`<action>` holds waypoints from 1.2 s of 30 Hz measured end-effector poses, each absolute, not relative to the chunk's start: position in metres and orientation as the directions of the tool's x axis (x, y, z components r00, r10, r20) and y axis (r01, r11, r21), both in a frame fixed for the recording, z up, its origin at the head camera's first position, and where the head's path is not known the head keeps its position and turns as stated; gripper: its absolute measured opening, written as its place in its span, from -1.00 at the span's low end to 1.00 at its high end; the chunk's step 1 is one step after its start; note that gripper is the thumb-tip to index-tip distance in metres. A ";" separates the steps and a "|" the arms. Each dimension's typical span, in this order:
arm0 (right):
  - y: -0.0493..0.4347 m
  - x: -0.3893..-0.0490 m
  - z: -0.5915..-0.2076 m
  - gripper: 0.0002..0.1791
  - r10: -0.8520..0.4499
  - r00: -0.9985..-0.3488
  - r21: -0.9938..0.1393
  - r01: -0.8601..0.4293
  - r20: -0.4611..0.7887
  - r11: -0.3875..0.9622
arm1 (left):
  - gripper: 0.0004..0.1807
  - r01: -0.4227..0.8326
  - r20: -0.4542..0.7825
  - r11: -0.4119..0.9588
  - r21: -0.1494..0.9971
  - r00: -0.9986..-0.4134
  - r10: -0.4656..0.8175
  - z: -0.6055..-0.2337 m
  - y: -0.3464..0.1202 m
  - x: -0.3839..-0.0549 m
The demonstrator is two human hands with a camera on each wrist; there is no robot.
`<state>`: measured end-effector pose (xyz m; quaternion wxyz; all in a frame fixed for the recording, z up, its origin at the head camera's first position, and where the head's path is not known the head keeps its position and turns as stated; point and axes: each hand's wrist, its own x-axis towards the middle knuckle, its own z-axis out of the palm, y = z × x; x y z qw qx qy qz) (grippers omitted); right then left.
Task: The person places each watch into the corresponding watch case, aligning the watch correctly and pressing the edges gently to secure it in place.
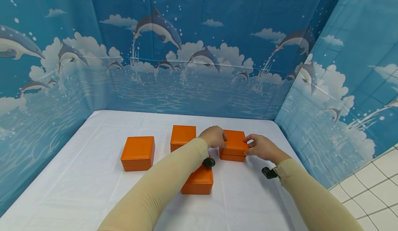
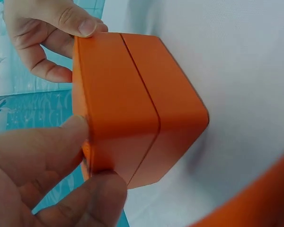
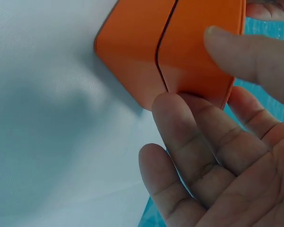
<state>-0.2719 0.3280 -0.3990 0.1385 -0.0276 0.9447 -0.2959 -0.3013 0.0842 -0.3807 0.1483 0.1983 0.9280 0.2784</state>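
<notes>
An orange box (image 1: 234, 142) with a stitched-looking lid stands on the white cloth, a thin dark seam running around its sides. At its left side, my left hand (image 1: 214, 136) holds a corner of the lid between thumb and fingertips. My right hand (image 1: 264, 148) grips the opposite side; in the right wrist view its thumb (image 3: 246, 54) lies on one face and its fingers (image 3: 180, 127) bear on the adjoining face by the seam. The lid sits on the base. The left wrist view shows both hands on the lid part of the box (image 2: 118, 90).
Another orange box (image 1: 138, 151) stands at the left, and one more (image 1: 183, 134) at the back, partly behind my left forearm. A further box (image 1: 199, 182) lies beneath that forearm. Dolphin-print curtains (image 1: 192, 85) enclose the white-covered table (image 1: 93, 175) at the back and sides.
</notes>
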 end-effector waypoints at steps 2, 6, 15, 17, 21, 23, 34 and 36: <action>0.328 -0.272 -0.400 -0.33 -0.136 -0.960 -0.568 0.029 -0.246 0.823 | -0.67 0.285 -0.172 0.775 0.564 -0.877 0.448 -0.381 0.085 -0.301; 0.328 -0.270 -0.400 -0.33 -0.133 -0.959 -0.572 0.035 -0.249 0.820 | -0.65 0.279 -0.184 0.784 0.554 -0.878 0.442 -0.382 0.087 -0.303; 0.328 -0.270 -0.399 -0.33 -0.135 -0.962 -0.568 0.026 -0.239 0.823 | -0.67 0.294 -0.175 0.787 0.543 -0.877 0.448 -0.381 0.087 -0.302; 0.328 -0.270 -0.399 -0.33 -0.131 -0.962 -0.565 0.029 -0.240 0.825 | -0.68 0.292 -0.176 0.789 0.540 -0.878 0.446 -0.380 0.087 -0.302; 0.328 -0.271 -0.399 -0.33 -0.125 -0.962 -0.562 0.034 -0.242 0.827 | -0.68 0.287 -0.179 0.790 0.541 -0.879 0.442 -0.380 0.087 -0.301; 0.328 -0.271 -0.399 -0.33 -0.125 -0.963 -0.560 0.033 -0.241 0.828 | -0.68 0.287 -0.178 0.790 0.542 -0.879 0.442 -0.379 0.087 -0.301; 0.328 -0.272 -0.399 -0.36 -0.140 -0.963 -0.552 0.011 -0.231 0.834 | -0.67 0.312 -0.176 0.809 0.498 -0.877 0.447 -0.380 0.089 -0.303; 0.328 -0.272 -0.399 -0.37 -0.140 -0.964 -0.549 0.008 -0.226 0.836 | -0.66 0.312 -0.179 0.808 0.500 -0.875 0.449 -0.380 0.089 -0.304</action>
